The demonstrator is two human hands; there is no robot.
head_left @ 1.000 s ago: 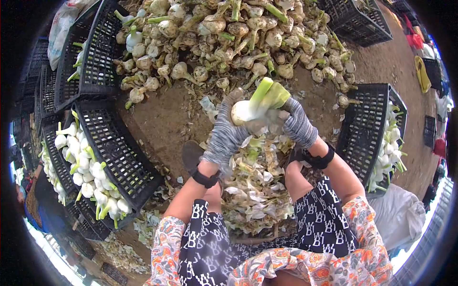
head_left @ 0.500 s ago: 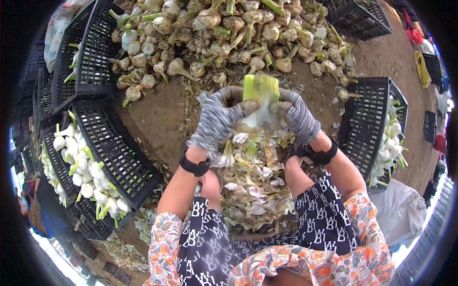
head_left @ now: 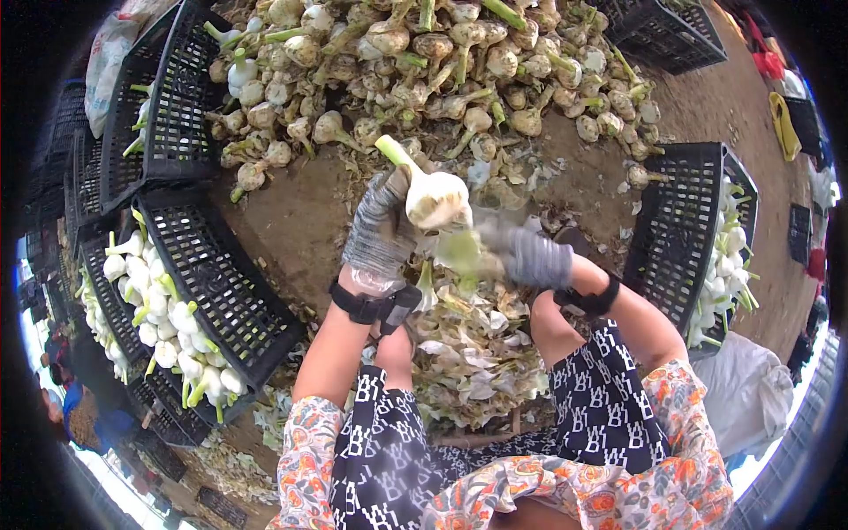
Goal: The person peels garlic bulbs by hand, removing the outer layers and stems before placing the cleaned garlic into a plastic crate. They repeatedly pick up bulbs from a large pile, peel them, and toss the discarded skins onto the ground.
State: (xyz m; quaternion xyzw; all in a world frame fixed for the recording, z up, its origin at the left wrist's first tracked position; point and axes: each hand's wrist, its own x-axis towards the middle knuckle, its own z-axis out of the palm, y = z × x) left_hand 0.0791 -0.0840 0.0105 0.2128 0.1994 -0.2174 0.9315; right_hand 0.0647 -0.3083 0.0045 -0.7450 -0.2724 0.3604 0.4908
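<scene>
In my gloved left hand (head_left: 380,225) is a garlic bulb (head_left: 437,200), gripped with its cut green stem pointing up and to the left. White skin shows on the bulb, with a browner root end toward me. Just below and to the right of it, my gloved right hand (head_left: 530,252) is smeared by motion, fingers toward the bulb. A blurred piece of pale green peel (head_left: 461,252) shows between the bulb and that hand. Beneath both hands, between my knees, lies a heap of shed garlic skins (head_left: 468,353).
Unpeeled, dirty garlic (head_left: 424,71) is piled ahead of me. Black crates hold white garlic: one at left (head_left: 212,274), another at right (head_left: 676,230). A further crate (head_left: 662,35) stands at the far right. A white sack (head_left: 742,389) lies behind the right crate.
The hands have parted: my left hand has tilted the bulb to the left, bringing its round end into view. My right hand has moved down from the stem.
</scene>
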